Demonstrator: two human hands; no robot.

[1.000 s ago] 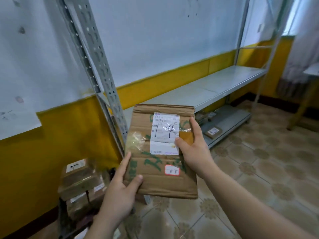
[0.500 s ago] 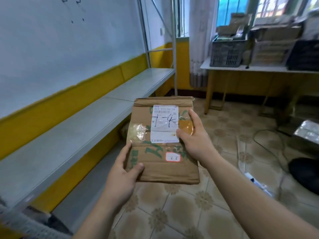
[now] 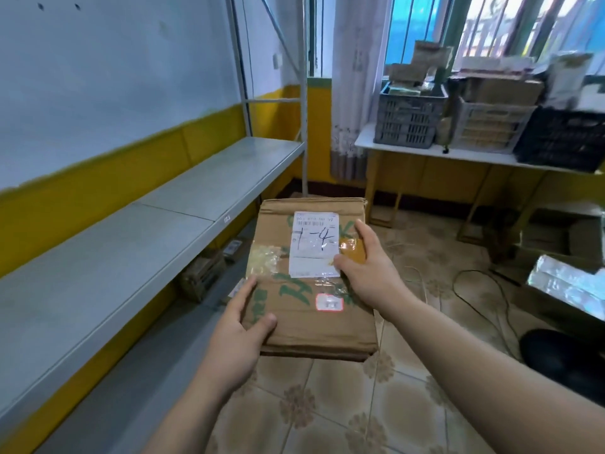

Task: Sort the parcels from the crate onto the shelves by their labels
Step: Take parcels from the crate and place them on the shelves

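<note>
Currently both hands grip the parcel (image 3: pixel 311 290) above the floor, beside the shelf (image 3: pixel 131 244): left hand (image 3: pixel 239 335) at near-left corner, right hand (image 3: pixel 370 270) on right edge, thumbs on top.

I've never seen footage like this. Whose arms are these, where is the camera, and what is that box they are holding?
No machine here: these are a person's own bare arms. The single picture comes from a wide-angle camera worn on the head, looking forward and down, so lines bend near the edges. The left hand grips the near left corner of a flat cardboard parcel, and the right hand holds its right edge, above the tiled floor. A white label on top has "1-4" handwritten on it. To the left runs a grey metal shelf, bare on top, with a few small boxes below it. Against the far wall, a table carries plastic crates filled with more parcels.
</note>
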